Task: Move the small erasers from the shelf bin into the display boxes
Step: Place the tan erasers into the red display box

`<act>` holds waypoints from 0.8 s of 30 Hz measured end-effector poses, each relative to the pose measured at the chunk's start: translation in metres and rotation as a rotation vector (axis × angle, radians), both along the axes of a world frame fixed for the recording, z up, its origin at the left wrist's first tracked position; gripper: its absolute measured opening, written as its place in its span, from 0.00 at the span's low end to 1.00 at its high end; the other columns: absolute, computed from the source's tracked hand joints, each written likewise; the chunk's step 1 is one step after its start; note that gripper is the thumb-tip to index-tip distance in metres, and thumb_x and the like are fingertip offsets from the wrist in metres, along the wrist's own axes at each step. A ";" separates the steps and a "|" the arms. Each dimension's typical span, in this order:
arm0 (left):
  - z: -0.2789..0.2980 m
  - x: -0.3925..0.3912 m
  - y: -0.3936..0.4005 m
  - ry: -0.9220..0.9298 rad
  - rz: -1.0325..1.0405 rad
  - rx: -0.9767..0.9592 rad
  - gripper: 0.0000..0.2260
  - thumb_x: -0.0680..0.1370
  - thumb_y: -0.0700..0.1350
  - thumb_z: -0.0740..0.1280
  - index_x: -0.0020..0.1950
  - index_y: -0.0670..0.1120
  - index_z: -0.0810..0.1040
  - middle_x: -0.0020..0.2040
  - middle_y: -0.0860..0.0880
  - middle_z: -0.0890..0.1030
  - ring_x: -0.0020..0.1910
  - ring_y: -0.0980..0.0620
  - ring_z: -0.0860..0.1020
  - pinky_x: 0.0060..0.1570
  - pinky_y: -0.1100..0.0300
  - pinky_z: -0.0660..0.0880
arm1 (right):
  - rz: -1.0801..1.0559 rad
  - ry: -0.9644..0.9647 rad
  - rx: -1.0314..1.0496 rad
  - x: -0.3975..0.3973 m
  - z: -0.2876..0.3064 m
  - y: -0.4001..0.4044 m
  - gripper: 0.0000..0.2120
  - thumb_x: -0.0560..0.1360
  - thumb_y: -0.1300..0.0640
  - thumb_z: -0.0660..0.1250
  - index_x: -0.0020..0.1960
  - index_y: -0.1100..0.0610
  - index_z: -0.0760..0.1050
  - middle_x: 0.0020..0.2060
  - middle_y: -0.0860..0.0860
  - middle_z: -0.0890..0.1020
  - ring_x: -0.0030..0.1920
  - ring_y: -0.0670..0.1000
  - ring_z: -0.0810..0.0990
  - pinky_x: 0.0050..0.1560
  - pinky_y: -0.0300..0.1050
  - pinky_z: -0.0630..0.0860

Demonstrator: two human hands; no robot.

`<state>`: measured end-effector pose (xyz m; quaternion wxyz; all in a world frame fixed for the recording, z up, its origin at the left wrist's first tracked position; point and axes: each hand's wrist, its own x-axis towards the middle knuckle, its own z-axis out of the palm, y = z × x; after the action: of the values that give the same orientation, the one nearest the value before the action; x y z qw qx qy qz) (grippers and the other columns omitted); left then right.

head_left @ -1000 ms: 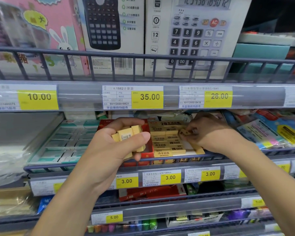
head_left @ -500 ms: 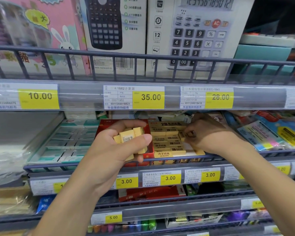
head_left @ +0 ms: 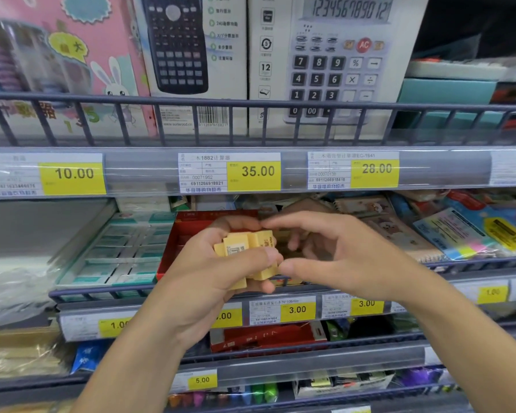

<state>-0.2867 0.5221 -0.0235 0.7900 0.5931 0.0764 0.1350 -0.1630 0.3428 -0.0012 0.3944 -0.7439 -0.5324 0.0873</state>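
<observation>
Grey metal shelving with wire front rails (head_left: 251,104) is filling the view, its clear price strips carrying yellow tags. On the upper tier, a pink rabbit-printed box (head_left: 57,61) is standing beside a white box picturing a black scientific calculator (head_left: 191,55) and a white box picturing a grey desk calculator (head_left: 334,61). On the tier below, a tray of teal-and-white packets (head_left: 116,251) is sitting just left of a red cardboard display box (head_left: 179,242), with colourful sticky-note packs (head_left: 471,236) lying to the right. In front of the red box, the left hand (head_left: 221,272) is gripping a cluster of small pale-yellow block erasers (head_left: 248,248), fingers curled over the top and thumb pressing across the front. The right hand (head_left: 340,257) is reaching in beside them, its fingers loosely spread and holding nothing, forefinger tip meeting the left hand's fingertips above the erasers and thumb tip touching the lowest eraser.
</observation>
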 end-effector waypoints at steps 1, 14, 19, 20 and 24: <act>0.000 0.000 -0.001 -0.002 -0.004 -0.002 0.23 0.67 0.38 0.78 0.60 0.37 0.79 0.48 0.37 0.87 0.40 0.44 0.87 0.36 0.59 0.82 | 0.012 0.012 0.019 -0.004 0.000 0.002 0.20 0.73 0.45 0.75 0.64 0.37 0.77 0.50 0.45 0.80 0.40 0.54 0.77 0.41 0.52 0.78; -0.002 -0.006 0.010 0.022 0.123 -0.030 0.26 0.61 0.41 0.82 0.57 0.41 0.81 0.52 0.42 0.88 0.37 0.46 0.84 0.36 0.59 0.81 | -0.113 0.364 0.265 0.013 -0.009 0.005 0.14 0.73 0.46 0.75 0.54 0.53 0.83 0.46 0.61 0.86 0.43 0.64 0.83 0.42 0.44 0.76; -0.002 -0.007 0.016 0.028 0.138 -0.033 0.23 0.63 0.37 0.80 0.57 0.41 0.81 0.52 0.42 0.88 0.34 0.47 0.82 0.35 0.59 0.81 | -0.166 0.322 0.103 0.037 -0.012 0.004 0.14 0.72 0.47 0.74 0.57 0.41 0.81 0.48 0.47 0.86 0.37 0.46 0.81 0.40 0.40 0.76; -0.002 -0.007 0.016 0.025 0.138 -0.036 0.22 0.63 0.38 0.79 0.57 0.41 0.81 0.52 0.42 0.88 0.34 0.46 0.82 0.35 0.59 0.81 | -0.187 0.306 0.093 0.040 -0.011 0.006 0.11 0.73 0.49 0.75 0.55 0.41 0.81 0.47 0.45 0.86 0.38 0.44 0.83 0.42 0.38 0.76; -0.001 -0.009 0.019 0.029 0.121 -0.020 0.23 0.64 0.37 0.79 0.57 0.41 0.81 0.52 0.42 0.88 0.33 0.46 0.82 0.36 0.59 0.81 | -0.308 0.113 -0.034 0.055 -0.012 0.010 0.07 0.75 0.51 0.75 0.46 0.37 0.82 0.43 0.36 0.85 0.44 0.36 0.83 0.43 0.25 0.73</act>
<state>-0.2953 0.5412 -0.0250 0.7851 0.5814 0.1248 0.1730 -0.1080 0.3527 -0.0133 0.4197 -0.8172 -0.3876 0.0764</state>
